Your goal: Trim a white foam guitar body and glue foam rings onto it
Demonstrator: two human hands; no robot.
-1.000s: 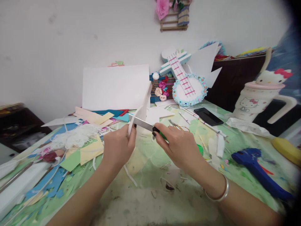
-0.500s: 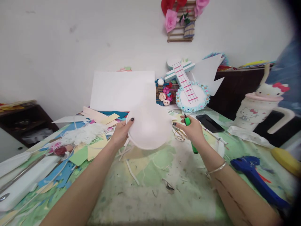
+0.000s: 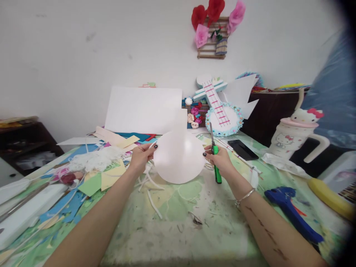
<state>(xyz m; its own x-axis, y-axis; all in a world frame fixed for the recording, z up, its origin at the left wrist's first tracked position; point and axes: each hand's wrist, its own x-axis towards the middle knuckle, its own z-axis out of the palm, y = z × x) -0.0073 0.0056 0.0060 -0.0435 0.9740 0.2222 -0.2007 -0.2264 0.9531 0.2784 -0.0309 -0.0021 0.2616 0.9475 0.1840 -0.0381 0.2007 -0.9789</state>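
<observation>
My left hand (image 3: 140,157) pinches the left edge of a white foam cutout (image 3: 179,154), a round body with a narrow neck pointing up, held upright in front of me. My right hand (image 3: 221,160) touches the cutout's right edge with its fingertips and is closed round a green-handled knife (image 3: 214,160), blade pointing up. A silver bangle sits on my right wrist. White foam strips (image 3: 148,181) lie on the table below the cutout.
A finished foam guitar (image 3: 219,111) leans at the back beside a white sheet (image 3: 143,109). Paper scraps and white shavings (image 3: 94,160) lie left. A phone (image 3: 242,149), a blue glue gun (image 3: 289,212), a cartoon-cat jug (image 3: 294,135) and a yellow object (image 3: 330,196) are right.
A second ago the knife was slicing the foam held edge-on. The cutout was then turned to face me, held between both hands, with the knife now upright beside it.
</observation>
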